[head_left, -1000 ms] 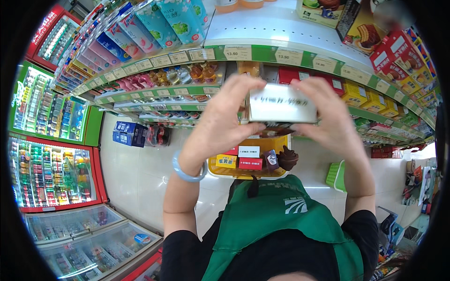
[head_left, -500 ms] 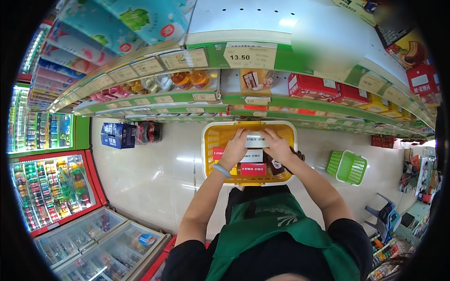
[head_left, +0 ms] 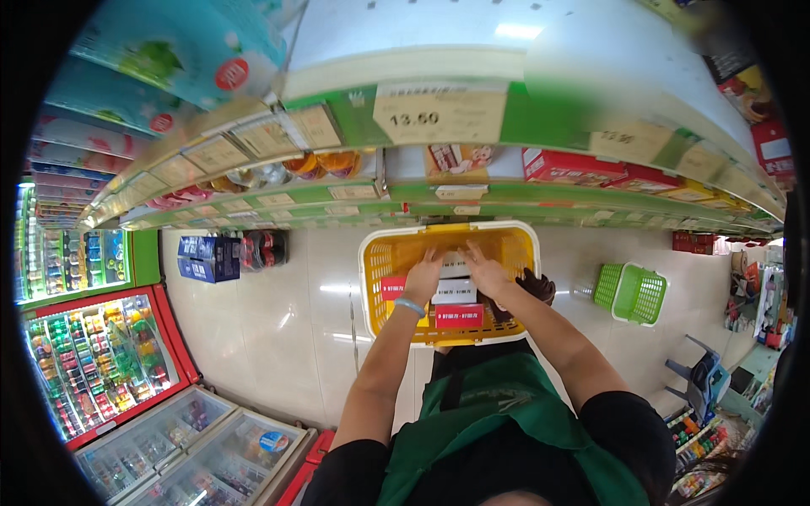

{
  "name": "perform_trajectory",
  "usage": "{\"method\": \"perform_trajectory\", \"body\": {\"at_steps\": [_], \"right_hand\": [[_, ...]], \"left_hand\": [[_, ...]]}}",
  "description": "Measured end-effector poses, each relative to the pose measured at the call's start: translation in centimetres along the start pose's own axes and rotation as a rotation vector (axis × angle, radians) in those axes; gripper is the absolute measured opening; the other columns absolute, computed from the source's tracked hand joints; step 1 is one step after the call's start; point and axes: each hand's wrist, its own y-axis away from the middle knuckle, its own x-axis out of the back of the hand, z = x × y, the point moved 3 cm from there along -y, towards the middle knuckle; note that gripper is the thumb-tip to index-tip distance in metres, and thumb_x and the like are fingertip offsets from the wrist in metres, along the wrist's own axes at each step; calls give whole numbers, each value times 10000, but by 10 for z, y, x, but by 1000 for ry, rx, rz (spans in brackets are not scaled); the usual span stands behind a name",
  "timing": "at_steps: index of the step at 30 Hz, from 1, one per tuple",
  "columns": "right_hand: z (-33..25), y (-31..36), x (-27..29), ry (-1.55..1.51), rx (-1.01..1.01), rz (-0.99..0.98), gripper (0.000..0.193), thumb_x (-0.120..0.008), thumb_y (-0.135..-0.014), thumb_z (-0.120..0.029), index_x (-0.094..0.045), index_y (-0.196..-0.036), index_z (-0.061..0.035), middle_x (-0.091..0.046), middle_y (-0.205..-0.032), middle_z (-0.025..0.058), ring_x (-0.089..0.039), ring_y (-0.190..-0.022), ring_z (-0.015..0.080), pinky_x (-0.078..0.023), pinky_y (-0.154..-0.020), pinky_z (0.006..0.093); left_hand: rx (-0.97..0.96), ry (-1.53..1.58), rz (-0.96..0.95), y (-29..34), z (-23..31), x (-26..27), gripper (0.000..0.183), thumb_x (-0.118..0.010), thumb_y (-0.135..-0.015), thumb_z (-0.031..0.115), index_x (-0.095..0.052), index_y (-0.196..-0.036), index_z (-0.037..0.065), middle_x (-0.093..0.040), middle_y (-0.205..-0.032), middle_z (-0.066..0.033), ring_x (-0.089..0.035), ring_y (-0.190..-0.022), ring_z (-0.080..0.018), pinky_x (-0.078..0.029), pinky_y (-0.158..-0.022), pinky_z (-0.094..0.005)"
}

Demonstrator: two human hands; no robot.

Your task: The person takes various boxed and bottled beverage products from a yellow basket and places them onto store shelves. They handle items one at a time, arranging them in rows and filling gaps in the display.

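A yellow shopping basket with a white rim (head_left: pixel 365 282) stands in front of me below the shelves. Both of my hands reach into it, either side of a white box (head_left: pixel 454 265). My left hand (head_left: pixel 423 277) has its fingertips at the box's left end, a pale blue band round the wrist. My right hand (head_left: pixel 488 275) bends its fingers over the right end. Another white box (head_left: pixel 454 292), a red box (head_left: pixel 459 316) and a second red box (head_left: pixel 393 287) lie nearer me. Something dark brown (head_left: pixel 537 288) hangs over the right rim, partly behind my right forearm.
Store shelves (head_left: pixel 456 118) with packaged goods stretch across the far side. A green basket (head_left: pixel 634 295) and a blue-grey stool (head_left: pixel 702 375) stand to the right. On the left are a blue carton (head_left: pixel 208 258), a bottle pack (head_left: pixel 264 250), a drinks fridge (head_left: pixel 110 363) and chest freezers (head_left: pixel 194 438).
The white box between my hands has gone lower into the basket, and my hands have moved down with it. The shelf edge looms larger as my view shifts.
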Motion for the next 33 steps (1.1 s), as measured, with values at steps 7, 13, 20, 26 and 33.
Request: {"method": "perform_trajectory", "body": {"at_steps": [7, 13, 20, 26, 33], "right_hand": [[-39, 61, 86, -77, 221, 357, 348, -643, -774, -167, -615, -1115, -105, -548, -1274, 112, -570, -1124, 271, -508, -877, 391], [-89, 156, 305, -49, 518, 909, 304, -714, -724, -114, -639, -1017, -80, -604, -1162, 105, -600, -1052, 286, -511, -867, 371], [-79, 241, 519, 366, 405, 1444, 466, -695, -687, -48, -568, -1134, -9, -577, -1176, 165, -489, -1174, 373, -409, -999, 444], [-66, 248, 609, 644, 62, 1582, 504, -571, -801, -109, -465, -1281, 1, -516, -1294, 149, -384, -1276, 350, -245, -1077, 509], [-40, 249, 623, 761, -65, 1499, 453, -550, -820, -142, -515, -1255, -18, -556, -1222, 145, -414, -1275, 318, -254, -1071, 522]], "left_hand": [[-199, 162, 265, 53, 99, 87, 432, -614, -789, 79, -533, -1212, 40, -560, -1191, -167, -591, -1001, -366, -506, -828, -444], [-590, 271, 555, 91, 253, 239, 338, -645, -805, 37, -582, -1135, 4, -618, -1038, -189, -624, -923, -354, -517, -770, -391], [-936, 107, 837, 47, 428, 369, 448, -635, -780, -16, -519, -1213, -11, -584, -1076, -189, -605, -924, -325, -502, -785, -357], [-837, -88, 1082, -6, 510, 437, 612, -641, -796, 46, -371, -1344, 1, -412, -1306, -213, -470, -1175, -398, -423, -970, -411], [-787, -70, 973, -33, 528, 441, 643, -740, -732, 135, -404, -1276, 67, -470, -1262, -199, -505, -1154, -371, -442, -952, -405]]}}
